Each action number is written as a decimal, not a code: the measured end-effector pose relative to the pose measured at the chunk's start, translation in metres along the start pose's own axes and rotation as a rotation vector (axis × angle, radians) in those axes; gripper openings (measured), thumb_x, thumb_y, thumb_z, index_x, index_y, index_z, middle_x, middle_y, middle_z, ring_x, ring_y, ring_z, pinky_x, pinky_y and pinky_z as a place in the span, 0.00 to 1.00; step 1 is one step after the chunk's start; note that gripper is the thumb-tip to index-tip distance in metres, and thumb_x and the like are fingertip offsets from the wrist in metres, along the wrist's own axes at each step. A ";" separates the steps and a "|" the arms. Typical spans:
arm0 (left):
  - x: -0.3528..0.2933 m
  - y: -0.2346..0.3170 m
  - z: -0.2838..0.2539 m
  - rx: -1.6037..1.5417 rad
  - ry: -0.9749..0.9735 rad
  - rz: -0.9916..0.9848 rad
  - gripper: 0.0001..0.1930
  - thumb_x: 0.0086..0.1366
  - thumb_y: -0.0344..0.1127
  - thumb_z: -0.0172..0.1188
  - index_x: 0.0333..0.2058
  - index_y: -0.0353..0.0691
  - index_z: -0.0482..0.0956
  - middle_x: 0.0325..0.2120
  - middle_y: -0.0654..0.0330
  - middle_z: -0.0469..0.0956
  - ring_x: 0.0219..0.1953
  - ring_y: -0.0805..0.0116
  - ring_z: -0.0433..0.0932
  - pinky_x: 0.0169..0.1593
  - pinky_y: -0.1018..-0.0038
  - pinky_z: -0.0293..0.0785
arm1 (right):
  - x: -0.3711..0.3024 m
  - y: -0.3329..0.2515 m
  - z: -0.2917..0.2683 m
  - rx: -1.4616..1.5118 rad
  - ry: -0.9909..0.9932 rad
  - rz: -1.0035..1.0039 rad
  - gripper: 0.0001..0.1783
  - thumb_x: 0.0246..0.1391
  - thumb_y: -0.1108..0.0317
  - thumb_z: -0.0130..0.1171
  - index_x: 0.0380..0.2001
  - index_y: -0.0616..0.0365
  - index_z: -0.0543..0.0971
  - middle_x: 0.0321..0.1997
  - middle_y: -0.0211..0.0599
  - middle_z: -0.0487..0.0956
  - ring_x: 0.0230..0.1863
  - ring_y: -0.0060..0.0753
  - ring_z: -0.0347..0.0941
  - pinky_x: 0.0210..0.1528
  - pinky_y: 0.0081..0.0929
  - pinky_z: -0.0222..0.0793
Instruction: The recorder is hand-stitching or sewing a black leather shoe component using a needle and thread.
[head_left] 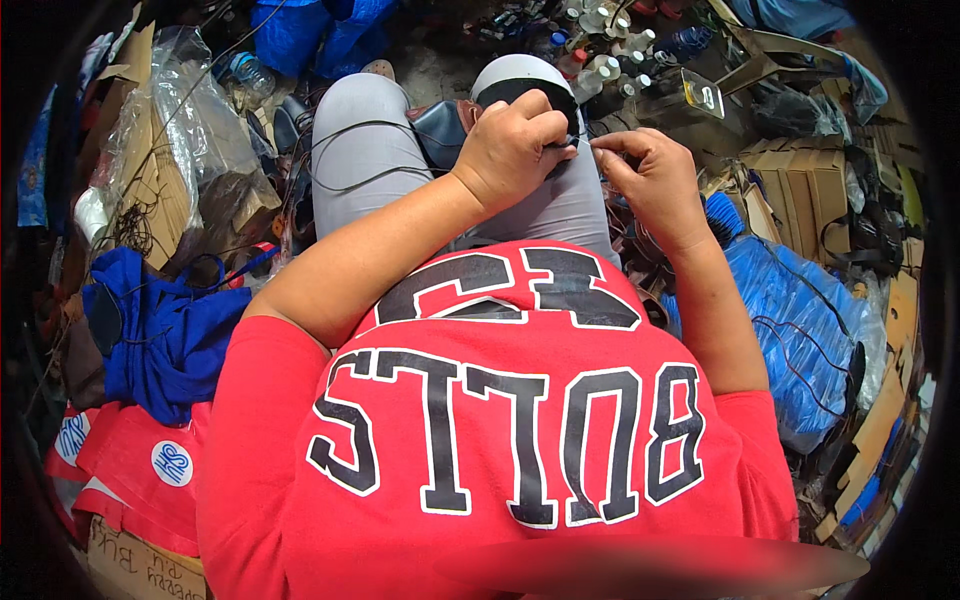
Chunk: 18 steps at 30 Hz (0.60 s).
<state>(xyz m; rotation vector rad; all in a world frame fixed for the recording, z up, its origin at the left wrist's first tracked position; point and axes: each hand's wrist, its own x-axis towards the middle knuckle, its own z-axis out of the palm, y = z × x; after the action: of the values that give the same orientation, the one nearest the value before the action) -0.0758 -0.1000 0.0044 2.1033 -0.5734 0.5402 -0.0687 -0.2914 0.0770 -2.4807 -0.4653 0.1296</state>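
Observation:
Above my right thigh, my left hand [515,145] is closed in a fist, with a small dark piece showing at its fingers; what it grips is mostly hidden. Close by on the right, my right hand [655,180] pinches its thumb and forefinger on a thin thread [585,146] that seems to run between the hands. Between my legs, partly behind the left hand, sits a dark shoe-like piece [440,132] with a brown inside. Loops of thin dark cord [345,128] lie over my left thigh. A black item [530,92] rests on my right knee.
Small bottles [610,65] crowd beyond my right knee. Stacked cardboard [800,190] and a blue plastic-wrapped bundle [775,310] are on the right. Clear plastic [200,110], blue cloth [170,320] and a red bag [135,460] lie left. Blue bags [320,35] stand ahead.

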 end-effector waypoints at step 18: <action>-0.002 0.000 0.001 0.093 0.002 0.022 0.11 0.48 0.35 0.71 0.24 0.43 0.75 0.25 0.61 0.71 0.27 0.57 0.75 0.32 0.65 0.69 | 0.011 0.019 0.035 0.633 -0.120 0.236 0.12 0.58 0.71 0.60 0.45 0.61 0.77 0.33 0.27 0.76 0.34 0.20 0.73 0.38 0.19 0.70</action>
<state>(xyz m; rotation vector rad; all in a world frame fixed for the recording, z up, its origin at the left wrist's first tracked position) -0.0773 -0.1006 0.0023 2.1860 -0.5808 0.5922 -0.0596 -0.2825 0.0377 -1.8978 -0.1403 0.4492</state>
